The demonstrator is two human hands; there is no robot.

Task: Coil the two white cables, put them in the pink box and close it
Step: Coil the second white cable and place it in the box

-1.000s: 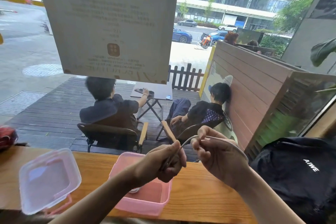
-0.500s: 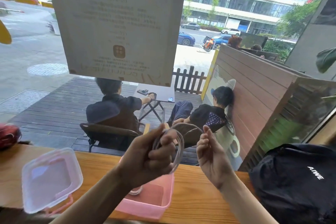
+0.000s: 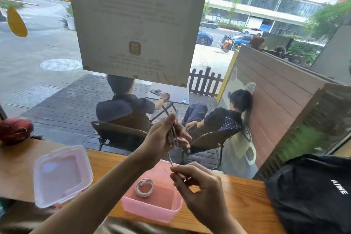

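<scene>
Wooden counter [image 3: 237,197] under the window carries my open pink plastic box [image 3: 152,209], its clear lid [image 3: 62,175] lying apart to the left. My left hand [image 3: 161,137] is raised above the box, fingers clamped on loops of a white cable [image 3: 173,135]. My right hand [image 3: 199,186], lower, pinches that cable's tail. One coiled white cable [image 3: 144,187] already lies inside the box.

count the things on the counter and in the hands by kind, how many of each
white cables: 2 (coiled one in the box, one in the hands)
pink box: 1
clear lid: 1
black bag: 1
red thing at far left: 1
total: 6
</scene>
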